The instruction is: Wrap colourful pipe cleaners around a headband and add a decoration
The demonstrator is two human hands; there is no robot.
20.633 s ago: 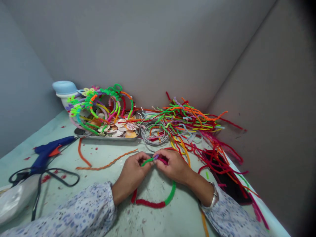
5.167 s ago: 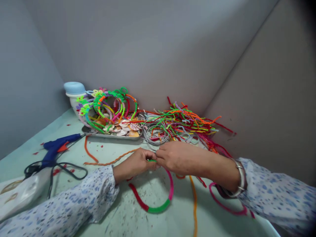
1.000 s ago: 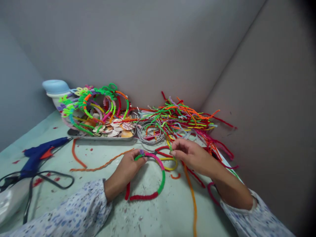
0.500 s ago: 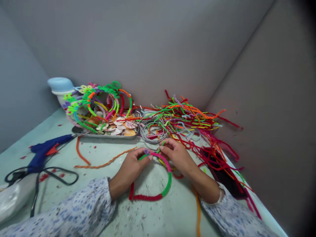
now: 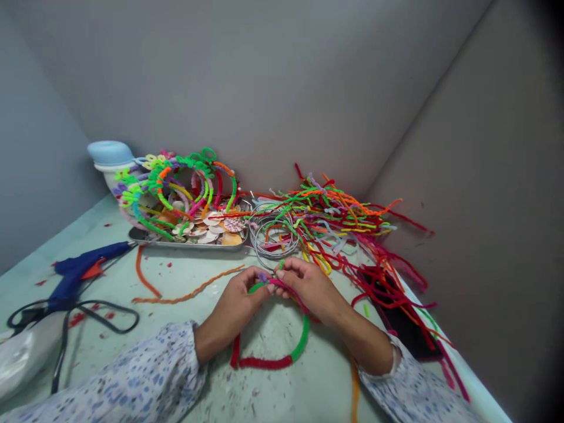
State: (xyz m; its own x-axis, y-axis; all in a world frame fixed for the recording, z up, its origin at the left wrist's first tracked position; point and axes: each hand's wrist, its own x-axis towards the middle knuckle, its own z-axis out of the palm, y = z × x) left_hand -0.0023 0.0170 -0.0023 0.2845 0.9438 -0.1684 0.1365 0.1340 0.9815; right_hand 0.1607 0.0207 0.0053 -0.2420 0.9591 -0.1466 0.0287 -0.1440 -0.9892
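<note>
A hoop wrapped in fuzzy pipe cleaners, red, green and pink [image 5: 282,359], lies on the pale green table in front of me. My left hand [image 5: 235,305] pinches its top end, where a small purple bit shows. My right hand [image 5: 308,288] is closed on the same top part from the right, fingers pinched round the pink wrap and a thin pipe cleaner I cannot name by colour. The two hands nearly touch.
A heap of loose coloured pipe cleaners [image 5: 348,223] lies behind and to the right, next to bare wire rings [image 5: 273,238]. A metal tray [image 5: 185,242] holds finished hoops and shells. A blue glue gun [image 5: 83,271] with black cord lies left. Orange pipe cleaners [image 5: 189,291] lie near.
My right hand came back from the pile on the right to the hoop's top and closed on it beside my left hand. The hoop has hardly shifted.
</note>
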